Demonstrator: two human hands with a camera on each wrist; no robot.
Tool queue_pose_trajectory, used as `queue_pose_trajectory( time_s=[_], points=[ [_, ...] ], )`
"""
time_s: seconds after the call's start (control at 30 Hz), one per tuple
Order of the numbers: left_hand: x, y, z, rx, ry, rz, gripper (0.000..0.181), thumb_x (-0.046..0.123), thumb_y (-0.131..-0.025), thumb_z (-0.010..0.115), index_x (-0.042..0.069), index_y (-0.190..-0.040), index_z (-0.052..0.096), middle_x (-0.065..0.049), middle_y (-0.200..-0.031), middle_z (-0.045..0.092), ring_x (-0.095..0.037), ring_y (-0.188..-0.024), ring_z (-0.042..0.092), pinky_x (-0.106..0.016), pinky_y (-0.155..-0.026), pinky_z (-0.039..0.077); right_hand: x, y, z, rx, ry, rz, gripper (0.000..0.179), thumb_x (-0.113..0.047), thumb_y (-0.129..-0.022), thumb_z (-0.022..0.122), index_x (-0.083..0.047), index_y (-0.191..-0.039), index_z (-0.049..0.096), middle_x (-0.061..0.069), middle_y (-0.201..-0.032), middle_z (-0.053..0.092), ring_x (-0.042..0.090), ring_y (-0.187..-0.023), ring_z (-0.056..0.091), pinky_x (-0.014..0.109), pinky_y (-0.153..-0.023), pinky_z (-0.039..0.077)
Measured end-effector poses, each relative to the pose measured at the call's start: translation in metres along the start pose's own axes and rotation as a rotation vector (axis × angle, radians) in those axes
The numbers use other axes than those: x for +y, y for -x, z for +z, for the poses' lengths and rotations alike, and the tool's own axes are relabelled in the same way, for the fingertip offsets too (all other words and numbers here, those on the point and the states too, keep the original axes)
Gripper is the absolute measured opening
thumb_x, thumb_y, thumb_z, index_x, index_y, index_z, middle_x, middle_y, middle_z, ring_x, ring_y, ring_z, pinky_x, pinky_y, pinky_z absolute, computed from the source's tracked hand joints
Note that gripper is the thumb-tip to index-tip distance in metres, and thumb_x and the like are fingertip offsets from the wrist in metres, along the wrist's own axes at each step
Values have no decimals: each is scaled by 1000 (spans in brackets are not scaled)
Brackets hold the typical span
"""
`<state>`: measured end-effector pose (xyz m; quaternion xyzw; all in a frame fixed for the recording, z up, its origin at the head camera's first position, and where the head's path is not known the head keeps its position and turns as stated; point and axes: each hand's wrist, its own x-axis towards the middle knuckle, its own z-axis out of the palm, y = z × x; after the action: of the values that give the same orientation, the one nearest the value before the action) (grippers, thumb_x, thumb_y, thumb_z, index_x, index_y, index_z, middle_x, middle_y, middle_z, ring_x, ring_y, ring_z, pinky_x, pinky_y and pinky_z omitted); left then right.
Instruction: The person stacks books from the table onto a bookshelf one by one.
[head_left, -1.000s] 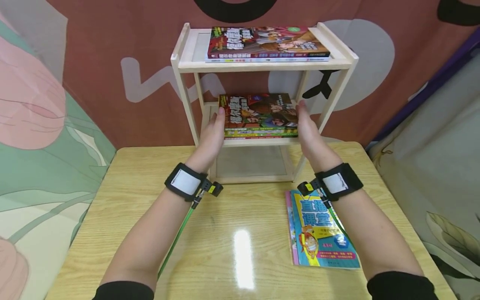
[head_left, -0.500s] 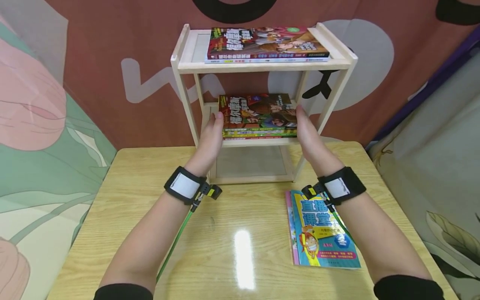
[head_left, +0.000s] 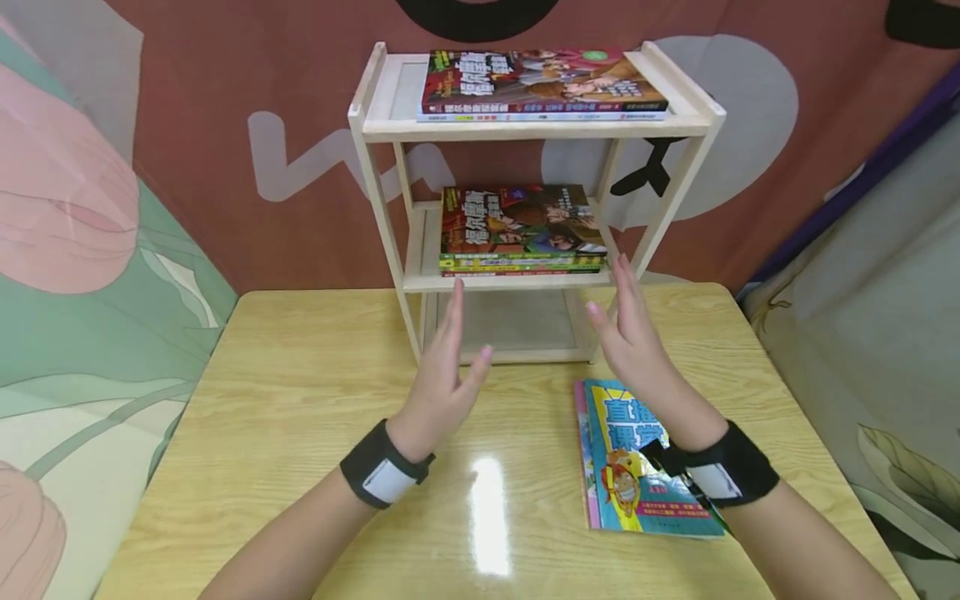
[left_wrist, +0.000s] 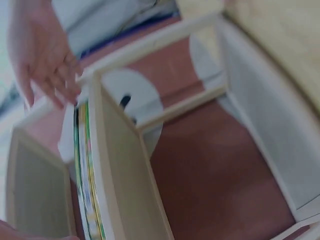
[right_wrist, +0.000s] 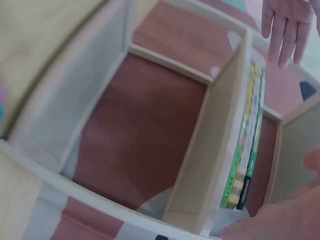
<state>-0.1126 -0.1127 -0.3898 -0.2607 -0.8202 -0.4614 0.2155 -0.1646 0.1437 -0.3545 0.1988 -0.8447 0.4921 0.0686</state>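
Observation:
A stack of several comic-style books lies flat on the middle shelf of a pale wooden rack. My left hand is in front of the rack's lower left, fingers straight and thumb apart, holding nothing. Across from it, my right hand has its fingers extended by the rack's right front post, also holding nothing. Both hands are apart from the stack in the head view. In the left wrist view the book edges show side-on along the shelf. The right wrist view shows the same stack's edges.
More books lie on the rack's top shelf. On the table, a blue and yellow book lies over a pink-edged one, beneath the right forearm. A printed curtain hangs behind the rack.
Both hands have let go of the stack's sides and drawn back toward me, fingers straightened. The books stay on the middle shelf.

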Motion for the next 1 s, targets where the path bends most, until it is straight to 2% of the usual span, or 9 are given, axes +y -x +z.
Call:
queue_pose_trajectory(
  time_s=[0.13, 0.23, 0.33, 0.37, 0.4, 0.5, 0.67, 0.87, 1.0],
  points=[
    [0, 32, 12, -184, -165, 2, 76, 41, -109, 37, -3, -161, 1, -16, -168, -3, -29, -154, 4, -51, -121, 13, 16, 32, 7, -66, 86, -3, 76, -24, -108, 53, 1, -162, 6, 15, -169, -5, 36, -153, -2, 68, -115, 10],
    [-2, 49, 18, -299, -279, -24, 76, 42, -109, 37, -4, -160, 5, -15, -168, -3, -28, -154, 1, -51, -121, 13, 28, 50, 11, -144, 170, 30, 78, -25, -106, 57, 2, -162, 8, 18, -168, -3, 41, -152, 2, 69, -113, 16],
    [-4, 59, 20, -375, -356, -60, 77, 44, -109, 38, -2, -161, 5, -15, -168, -3, -27, -154, -2, -52, -121, 12, 37, 65, 14, -247, 304, 60, 78, -22, -104, 61, 6, -160, 14, 25, -166, 6, 47, -148, 18, 67, -110, 29],
    [-4, 61, 21, -395, -370, -78, 78, 44, -109, 39, -1, -161, 4, -16, -168, -4, -28, -154, -3, -54, -121, 11, 39, 70, 15, -284, 352, 75, 78, -22, -103, 63, 7, -159, 17, 27, -166, 10, 48, -141, 34, 64, -105, 39],
    [-5, 63, 21, -415, -383, -102, 79, 45, -109, 39, 0, -162, 2, -15, -168, -5, -30, -154, -4, -55, -120, 11, 42, 74, 16, -315, 405, 86, 78, -23, -102, 65, 9, -158, 21, 29, -164, 14, 49, -137, 40, 62, -101, 44],
    [-7, 69, 22, -464, -407, -179, 81, 45, -109, 41, 2, -162, -3, -18, -166, -9, -38, -152, -4, -62, -118, 14, 49, 86, 20, -389, 559, 120, 78, -25, -98, 70, 15, -152, 31, 36, -159, 22, 53, -126, 50, 59, -92, 51],
    [-14, 77, 26, -530, -453, -275, 83, 44, -108, 44, 4, -162, -4, -23, -165, -9, -47, -150, -3, -67, -115, 16, 65, 105, 25, -433, 751, 183, 85, -36, -92, 77, 20, -143, 40, 46, -150, 26, 59, -135, 35, 65, -100, 42],
    [-18, 82, 28, -559, -471, -300, 81, 41, -108, 48, 4, -163, 2, -25, -165, -6, -48, -149, -3, -67, -116, 13, 78, 122, 31, -438, 929, 207, 103, -59, -85, 76, 22, -138, 43, 50, -142, 32, 64, -125, 43, 67, -90, 49],
    [-18, 82, 29, -562, -478, -297, 81, 43, -108, 46, 4, -163, 2, -26, -166, -5, -49, -149, -1, -67, -115, 14, 79, 126, 34, -431, 1022, 286, 119, -74, -76, 73, 22, -138, 44, 52, -142, 30, 70, -124, 38, 72, -86, 47]
  ],
)
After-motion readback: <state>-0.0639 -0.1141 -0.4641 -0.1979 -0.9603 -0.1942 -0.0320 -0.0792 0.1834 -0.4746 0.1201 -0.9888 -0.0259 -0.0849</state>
